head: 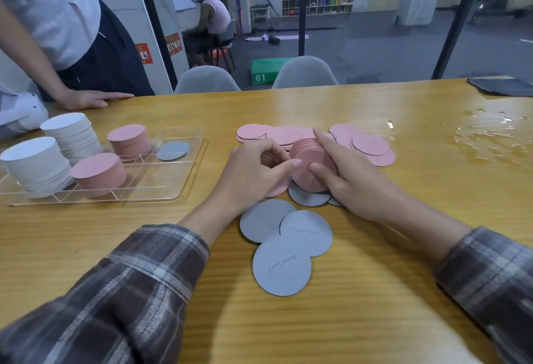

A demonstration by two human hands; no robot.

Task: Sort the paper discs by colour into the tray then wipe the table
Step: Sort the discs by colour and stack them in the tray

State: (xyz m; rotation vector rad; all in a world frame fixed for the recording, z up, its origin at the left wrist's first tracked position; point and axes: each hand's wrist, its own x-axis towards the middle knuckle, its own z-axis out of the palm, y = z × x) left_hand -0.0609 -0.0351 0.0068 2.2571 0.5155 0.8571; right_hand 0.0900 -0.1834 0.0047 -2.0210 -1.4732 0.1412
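Note:
Both my left hand [253, 174] and my right hand [354, 179] grip a tilted stack of pink discs [313, 166] at the table's middle. More pink discs [370, 145] lie spread behind it. Grey discs [284, 248] lie loose in front, near my wrists. The clear tray [173, 187] at the left holds two white stacks [36, 166], two pink stacks [99, 173] and one grey disc [173, 150].
A puddle of water [490, 132] spreads at the right. A dark grey cloth [503, 86] lies at the far right corner. Another person's hand [92, 98] rests on the table's far left edge. Two grey chairs [304, 73] stand behind the table.

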